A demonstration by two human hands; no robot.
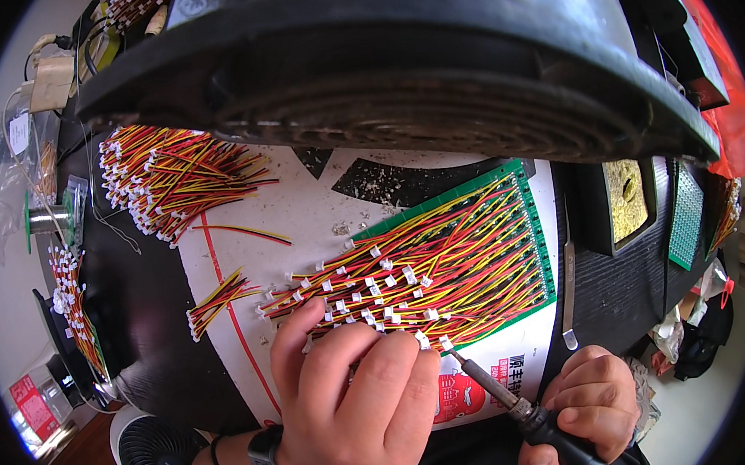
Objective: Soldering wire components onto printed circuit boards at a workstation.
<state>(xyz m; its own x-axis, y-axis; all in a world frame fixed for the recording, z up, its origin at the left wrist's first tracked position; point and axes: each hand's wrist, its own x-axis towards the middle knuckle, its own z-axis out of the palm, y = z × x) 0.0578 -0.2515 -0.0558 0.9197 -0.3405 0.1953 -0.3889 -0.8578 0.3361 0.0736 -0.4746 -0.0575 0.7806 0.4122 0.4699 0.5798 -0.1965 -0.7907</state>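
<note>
R hand (596, 396) grips soldering iron (521, 408), tip by white plug (447, 343), PCB (543, 255) near side; L hand (358, 398) curled, hold unclear. If hot, slip might melt plug.

At the top edge, the dark hood (397, 84) is cut off; at the bottom, the soldering iron (509, 400) runs out. Wires (469, 252) hide most of the green board (540, 238). The left hand (359, 406) covers whatever lies beneath its curled fingers.
</note>
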